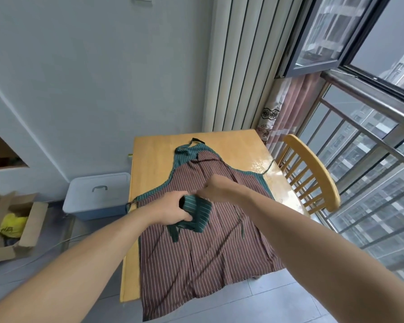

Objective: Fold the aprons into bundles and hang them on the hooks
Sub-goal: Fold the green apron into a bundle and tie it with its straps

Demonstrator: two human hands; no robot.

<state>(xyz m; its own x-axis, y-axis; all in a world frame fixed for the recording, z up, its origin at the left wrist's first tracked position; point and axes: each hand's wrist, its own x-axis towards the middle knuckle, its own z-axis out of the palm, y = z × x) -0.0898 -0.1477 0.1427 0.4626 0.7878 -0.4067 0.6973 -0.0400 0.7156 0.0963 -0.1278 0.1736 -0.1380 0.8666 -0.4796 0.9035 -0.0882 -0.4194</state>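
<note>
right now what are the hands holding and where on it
The left hand grips the rolled green striped bundle around its left end. The right hand is at the bundle's top edge; its grip cannot be told.

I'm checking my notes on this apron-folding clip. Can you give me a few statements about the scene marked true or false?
1. The left hand grips a rolled green striped bundle. True.
2. A maroon striped apron lies spread on the wooden table. True.
3. The maroon apron is already folded into a bundle. False: it lies flat, hanging over the near edge.
4. The wooden chair stands left of the table. False: it stands at the right, by the window.
5. A lidded plastic box sits on the floor left of the table. True.
</note>
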